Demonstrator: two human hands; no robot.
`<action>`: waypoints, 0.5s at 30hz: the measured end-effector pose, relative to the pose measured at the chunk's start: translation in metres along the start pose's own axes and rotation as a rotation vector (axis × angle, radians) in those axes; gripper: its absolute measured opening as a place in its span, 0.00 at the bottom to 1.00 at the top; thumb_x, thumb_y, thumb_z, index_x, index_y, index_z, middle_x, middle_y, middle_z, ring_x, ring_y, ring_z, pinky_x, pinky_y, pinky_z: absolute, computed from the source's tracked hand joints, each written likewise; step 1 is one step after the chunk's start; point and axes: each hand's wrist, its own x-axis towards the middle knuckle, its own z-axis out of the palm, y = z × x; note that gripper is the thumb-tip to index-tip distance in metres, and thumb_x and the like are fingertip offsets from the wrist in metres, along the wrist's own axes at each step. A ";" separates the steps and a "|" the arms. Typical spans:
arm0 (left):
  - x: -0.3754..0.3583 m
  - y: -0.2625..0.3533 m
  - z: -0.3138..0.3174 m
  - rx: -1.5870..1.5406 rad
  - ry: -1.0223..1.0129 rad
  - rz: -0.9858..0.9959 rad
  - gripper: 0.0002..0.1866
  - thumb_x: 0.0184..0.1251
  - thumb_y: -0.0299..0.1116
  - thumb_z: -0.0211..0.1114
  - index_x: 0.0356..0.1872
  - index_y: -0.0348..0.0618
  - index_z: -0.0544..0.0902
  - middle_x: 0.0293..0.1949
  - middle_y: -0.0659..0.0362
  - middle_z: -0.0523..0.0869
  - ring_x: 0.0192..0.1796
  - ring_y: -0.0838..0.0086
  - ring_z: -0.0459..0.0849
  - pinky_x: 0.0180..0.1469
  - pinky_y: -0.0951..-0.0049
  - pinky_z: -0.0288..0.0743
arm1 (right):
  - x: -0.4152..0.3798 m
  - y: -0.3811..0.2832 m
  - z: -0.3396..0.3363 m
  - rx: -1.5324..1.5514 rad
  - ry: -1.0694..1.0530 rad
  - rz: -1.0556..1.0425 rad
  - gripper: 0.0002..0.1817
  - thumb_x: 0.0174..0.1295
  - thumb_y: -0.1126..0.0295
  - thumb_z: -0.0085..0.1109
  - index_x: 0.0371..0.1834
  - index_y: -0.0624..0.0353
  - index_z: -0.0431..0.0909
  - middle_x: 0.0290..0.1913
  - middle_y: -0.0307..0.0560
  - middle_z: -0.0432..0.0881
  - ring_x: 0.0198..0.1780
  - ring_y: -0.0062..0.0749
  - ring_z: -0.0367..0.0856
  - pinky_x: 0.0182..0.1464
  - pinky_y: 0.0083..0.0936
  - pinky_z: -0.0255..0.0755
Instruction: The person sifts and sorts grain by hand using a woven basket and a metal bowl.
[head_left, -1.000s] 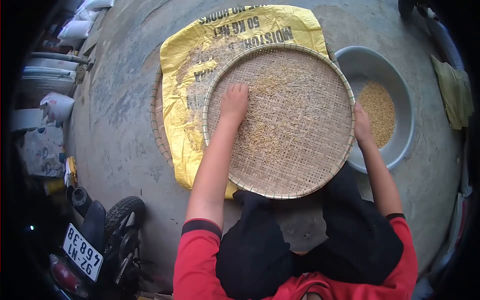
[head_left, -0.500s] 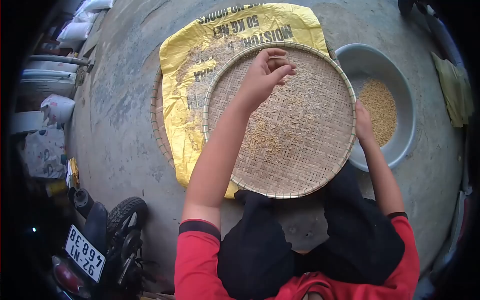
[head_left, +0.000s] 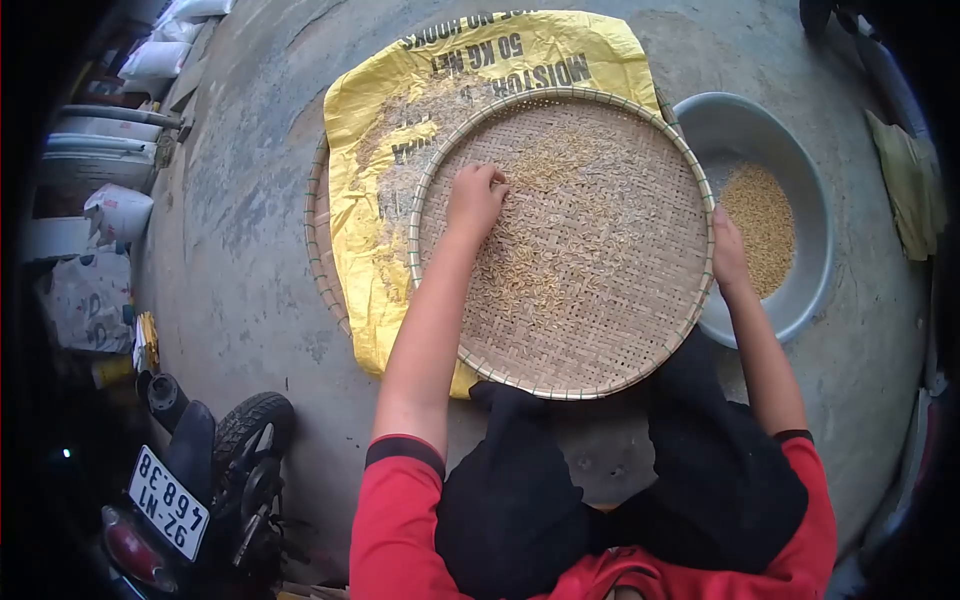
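Note:
A round woven winnowing tray [head_left: 590,350] rests near my knees, its rim bound with strips. Unhusked grain [head_left: 540,250] is scattered across its middle and upper part. My left hand [head_left: 477,203] is over the tray's left side, with its fingers curled together at the edge of the grain; what they hold, if anything, is hidden. At the right rim, my right hand [head_left: 730,250] grips the tray, its fingers partly out of sight behind the edge.
A grey metal basin [head_left: 815,270] holding grain [head_left: 762,225] stands at the right. Under the tray lie a yellow sack [head_left: 350,130] with chaff on it and another woven tray [head_left: 318,230]. A parked motorbike [head_left: 190,480] is at lower left; white bags [head_left: 155,60] line the left side.
My left hand has moved down and left from the tray's upper part toward its left side. Grain now shows where it was. My right hand stays on the rim.

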 end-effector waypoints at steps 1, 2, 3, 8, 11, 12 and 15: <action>0.000 0.002 0.000 -0.002 0.007 -0.001 0.07 0.55 0.32 0.67 0.34 0.44 0.81 0.39 0.55 0.80 0.48 0.59 0.76 0.49 0.61 0.72 | 0.000 -0.001 0.000 -0.002 -0.003 -0.006 0.28 0.73 0.52 0.35 0.45 0.68 0.76 0.40 0.45 0.80 0.41 0.25 0.76 0.47 0.23 0.70; 0.000 0.003 0.001 0.036 0.034 0.021 0.07 0.55 0.31 0.66 0.33 0.43 0.81 0.38 0.55 0.80 0.47 0.59 0.77 0.48 0.62 0.72 | 0.000 -0.001 -0.001 -0.021 -0.020 0.002 0.28 0.73 0.52 0.35 0.46 0.68 0.76 0.40 0.45 0.80 0.41 0.25 0.76 0.47 0.23 0.70; 0.000 0.005 0.001 0.074 0.062 0.044 0.06 0.55 0.31 0.66 0.33 0.42 0.81 0.38 0.55 0.80 0.45 0.58 0.77 0.48 0.62 0.72 | 0.002 0.000 -0.003 -0.040 -0.035 0.010 0.28 0.73 0.51 0.34 0.46 0.69 0.76 0.40 0.46 0.80 0.41 0.25 0.76 0.48 0.23 0.70; 0.001 0.009 0.005 0.168 0.075 0.089 0.04 0.57 0.31 0.64 0.31 0.43 0.79 0.37 0.56 0.79 0.46 0.59 0.76 0.47 0.61 0.73 | 0.007 0.017 -0.005 0.005 -0.025 -0.005 0.28 0.73 0.52 0.34 0.45 0.68 0.76 0.40 0.46 0.80 0.41 0.25 0.76 0.46 0.23 0.70; 0.002 0.007 0.007 0.202 0.082 0.137 0.04 0.58 0.31 0.62 0.32 0.44 0.79 0.38 0.56 0.78 0.46 0.60 0.76 0.47 0.60 0.73 | 0.006 0.011 -0.006 0.018 -0.039 0.003 0.28 0.73 0.52 0.34 0.44 0.68 0.76 0.39 0.45 0.80 0.41 0.25 0.76 0.46 0.23 0.70; 0.002 0.006 0.006 0.206 0.083 0.152 0.04 0.59 0.31 0.61 0.32 0.43 0.79 0.38 0.56 0.78 0.45 0.60 0.76 0.46 0.61 0.73 | 0.004 0.008 -0.004 0.008 -0.040 0.009 0.28 0.73 0.52 0.34 0.44 0.68 0.76 0.39 0.45 0.80 0.41 0.25 0.76 0.46 0.23 0.70; 0.002 0.007 0.003 0.251 0.085 0.139 0.04 0.58 0.30 0.60 0.32 0.42 0.78 0.38 0.55 0.78 0.46 0.59 0.76 0.46 0.60 0.73 | 0.001 0.002 -0.004 -0.061 -0.037 -0.005 0.27 0.73 0.53 0.34 0.46 0.68 0.76 0.41 0.46 0.80 0.42 0.25 0.76 0.47 0.23 0.70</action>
